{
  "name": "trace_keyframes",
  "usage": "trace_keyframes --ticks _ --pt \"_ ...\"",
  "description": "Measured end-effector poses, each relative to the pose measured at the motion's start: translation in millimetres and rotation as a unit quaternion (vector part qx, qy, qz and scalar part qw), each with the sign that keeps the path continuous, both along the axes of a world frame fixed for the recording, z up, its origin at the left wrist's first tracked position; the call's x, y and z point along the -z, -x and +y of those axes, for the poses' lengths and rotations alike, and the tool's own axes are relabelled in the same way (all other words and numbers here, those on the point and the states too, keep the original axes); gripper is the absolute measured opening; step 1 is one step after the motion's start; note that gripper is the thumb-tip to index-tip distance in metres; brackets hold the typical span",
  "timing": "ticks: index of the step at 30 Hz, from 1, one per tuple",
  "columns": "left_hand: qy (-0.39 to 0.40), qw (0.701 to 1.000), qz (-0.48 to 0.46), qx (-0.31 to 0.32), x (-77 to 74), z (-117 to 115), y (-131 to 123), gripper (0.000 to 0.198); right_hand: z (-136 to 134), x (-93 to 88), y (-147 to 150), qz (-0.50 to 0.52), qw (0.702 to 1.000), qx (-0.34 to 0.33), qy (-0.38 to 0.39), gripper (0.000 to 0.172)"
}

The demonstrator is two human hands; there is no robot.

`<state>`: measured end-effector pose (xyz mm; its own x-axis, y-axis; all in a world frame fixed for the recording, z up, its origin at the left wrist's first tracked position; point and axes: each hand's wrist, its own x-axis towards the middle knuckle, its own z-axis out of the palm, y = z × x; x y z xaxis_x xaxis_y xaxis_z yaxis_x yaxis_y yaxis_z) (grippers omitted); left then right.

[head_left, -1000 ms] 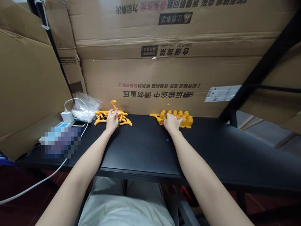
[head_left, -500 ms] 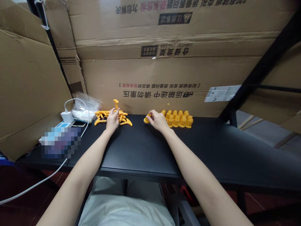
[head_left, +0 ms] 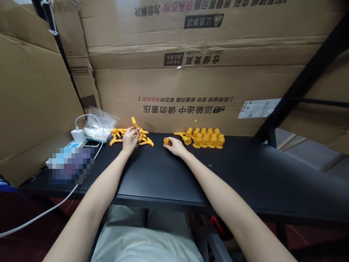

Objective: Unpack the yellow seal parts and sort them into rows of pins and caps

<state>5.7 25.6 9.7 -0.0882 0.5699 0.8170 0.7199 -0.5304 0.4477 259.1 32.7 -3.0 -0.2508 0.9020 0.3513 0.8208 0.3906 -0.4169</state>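
Note:
My left hand [head_left: 130,139] is closed around a yellow T-shaped handle [head_left: 134,122], whose upper end sticks up past the fingers. It rests over a heap of similar yellow handles [head_left: 116,139] with thin dark springs or chains among them. Between the thumb and fingers of my right hand [head_left: 174,146] stands a yellow flanged cup [head_left: 166,141], upright at tabletop height. Just behind that hand, a yellow piece with a cup end [head_left: 187,140] lies tipped over, a thin stem beside it. Several upright yellow cups [head_left: 208,140] are grouped in rows to the right.
The black table [head_left: 163,178] backs onto a tall cardboard sheet [head_left: 163,83]. At left lie a clear plastic bag [head_left: 99,123], a phone [head_left: 92,143], a white charger [head_left: 78,135] and its cable [head_left: 51,208]. A black metal post [head_left: 297,69] slants on the right.
My right hand has moved slightly left and toward me, and the cup in it now stands upright. The tipped piece behind it has come into view. The handle in my left hand leans more.

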Motion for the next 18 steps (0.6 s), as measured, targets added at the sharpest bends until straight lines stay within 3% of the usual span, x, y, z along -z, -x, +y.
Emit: trace_keyframes --ticks 5,13,18 --pt "-0.023 0.999 -0.039 0.03 -0.5 -3 -8 0.017 -7 -7.3 10 -0.043 0.996 -0.028 -0.072 0.024" --pt "-0.012 0.991 -0.103 0.089 -3.8 -10 -24 0.02 -23 -18.5 31 -0.02 0.989 -0.113 -0.096 0.015" --pt "-0.008 0.989 -0.116 0.088 -7.3 -15 -27 0.019 -26 -20.8 32 -0.017 0.988 -0.108 -0.104 0.014"
